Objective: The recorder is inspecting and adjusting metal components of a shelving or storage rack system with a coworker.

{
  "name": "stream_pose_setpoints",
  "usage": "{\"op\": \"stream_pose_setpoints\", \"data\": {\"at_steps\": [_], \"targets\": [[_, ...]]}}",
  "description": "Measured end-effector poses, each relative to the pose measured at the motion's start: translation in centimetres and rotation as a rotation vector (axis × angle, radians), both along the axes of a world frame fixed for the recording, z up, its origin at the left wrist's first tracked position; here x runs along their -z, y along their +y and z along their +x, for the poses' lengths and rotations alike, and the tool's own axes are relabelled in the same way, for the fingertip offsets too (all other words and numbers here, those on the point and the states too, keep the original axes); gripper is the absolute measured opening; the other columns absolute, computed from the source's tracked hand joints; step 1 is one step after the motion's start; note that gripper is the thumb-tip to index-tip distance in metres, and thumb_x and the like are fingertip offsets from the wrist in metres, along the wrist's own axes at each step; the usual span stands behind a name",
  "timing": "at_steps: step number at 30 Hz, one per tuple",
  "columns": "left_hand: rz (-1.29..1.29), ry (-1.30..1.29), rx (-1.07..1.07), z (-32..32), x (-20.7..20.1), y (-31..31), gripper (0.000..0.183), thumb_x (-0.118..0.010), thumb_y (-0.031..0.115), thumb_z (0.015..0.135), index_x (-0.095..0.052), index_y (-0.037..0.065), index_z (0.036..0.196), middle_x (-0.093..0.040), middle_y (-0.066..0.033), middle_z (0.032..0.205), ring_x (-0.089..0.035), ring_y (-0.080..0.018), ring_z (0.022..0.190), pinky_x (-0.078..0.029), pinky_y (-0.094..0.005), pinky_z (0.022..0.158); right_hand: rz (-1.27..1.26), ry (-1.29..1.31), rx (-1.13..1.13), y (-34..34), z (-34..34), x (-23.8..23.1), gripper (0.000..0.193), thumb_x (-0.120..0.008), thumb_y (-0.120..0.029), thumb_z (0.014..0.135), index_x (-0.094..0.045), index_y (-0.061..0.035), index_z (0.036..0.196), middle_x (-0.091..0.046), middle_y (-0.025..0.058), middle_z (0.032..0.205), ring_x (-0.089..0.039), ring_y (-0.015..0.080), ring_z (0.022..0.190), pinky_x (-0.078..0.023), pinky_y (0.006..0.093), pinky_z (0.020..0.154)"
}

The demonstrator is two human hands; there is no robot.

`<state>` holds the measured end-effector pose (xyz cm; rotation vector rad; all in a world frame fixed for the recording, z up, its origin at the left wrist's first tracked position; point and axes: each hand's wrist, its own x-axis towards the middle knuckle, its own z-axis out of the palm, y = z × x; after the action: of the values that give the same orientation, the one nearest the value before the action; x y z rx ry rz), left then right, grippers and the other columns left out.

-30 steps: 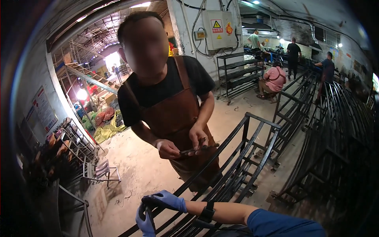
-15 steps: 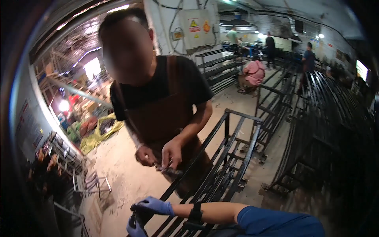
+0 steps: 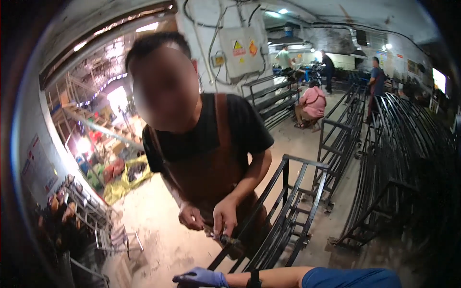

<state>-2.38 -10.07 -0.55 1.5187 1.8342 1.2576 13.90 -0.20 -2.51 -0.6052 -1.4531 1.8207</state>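
Observation:
My right hand (image 3: 202, 277), in a blue-purple glove, is at the bottom edge, cut off by the frame. Its fingers point left and bend over something dark that I cannot make out. A black band circles my right forearm, which comes in from the lower right below a blue sleeve. My left hand is out of view. Close by is a black metal frame (image 3: 291, 211) of long square bars. Across from me a person in a brown apron (image 3: 211, 177) leans forward, both bare hands at a small dark part (image 3: 225, 239) beside the frame's left bar.
More black frames (image 3: 331, 144) and long curved-looking bars (image 3: 408, 139) fill the right side. A black rack (image 3: 273, 103) stands by the wall under a grey electrical box (image 3: 241, 53). Several people are farther back, one crouching in pink (image 3: 313, 102). Yellow sacking (image 3: 132, 177) and stools (image 3: 127, 240) are at left.
The view has tilted up, so the scene sits lower. My left glove has left the picture and my right hand shows less. The person opposite has moved their hands apart slightly.

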Motion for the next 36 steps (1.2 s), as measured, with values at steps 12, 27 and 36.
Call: {"op": "stream_pose_setpoints", "data": {"at_steps": [12, 27, 36], "targets": [[0.143, 0.011, 0.104, -1.4, 3.6, 1.0, 0.034, -0.053, 0.021, 0.096, -0.064, -0.007, 0.112, -0.069, -0.0101, 0.093, -0.061, -0.0163, 0.08, -0.049, -0.0299, 0.074, -0.311, 0.169, -0.293, -0.6, 0.7, -2.7, 0.044, -0.047, -0.033, 0.101, -0.052, -0.005, 0.134, -0.064, 0.01, 0.102, -0.064, 0.0183, 0.073, -0.055, 0.0288, 0.067], [0.019, -0.325, 0.195, -2.6, 6.1, 2.5, 0.031, -0.045, 0.018, 0.098, -0.059, -0.005, 0.113, -0.066, -0.0101, 0.094, -0.062, -0.0173, 0.081, -0.051, -0.0284, 0.072, -0.243, 0.304, -0.371, -0.5, 1.2, -1.8, 0.049, -0.046, -0.035, 0.101, -0.044, -0.0083, 0.141, -0.064, 0.0087, 0.108, -0.064, 0.0178, 0.087, -0.054, 0.0297, 0.078], [0.17, -0.11, 0.062, -1.3, 5.6, 1.0, 0.028, -0.049, 0.014, 0.095, -0.059, -0.006, 0.113, -0.065, -0.0113, 0.1, -0.061, -0.019, 0.088, -0.05, -0.0304, 0.079, -0.227, 0.179, -0.442, -0.3, 0.6, -0.7, 0.051, -0.046, -0.035, 0.101, -0.04, -0.0072, 0.144, -0.06, 0.0087, 0.121, -0.061, 0.0171, 0.101, -0.051, 0.0291, 0.088]]}}
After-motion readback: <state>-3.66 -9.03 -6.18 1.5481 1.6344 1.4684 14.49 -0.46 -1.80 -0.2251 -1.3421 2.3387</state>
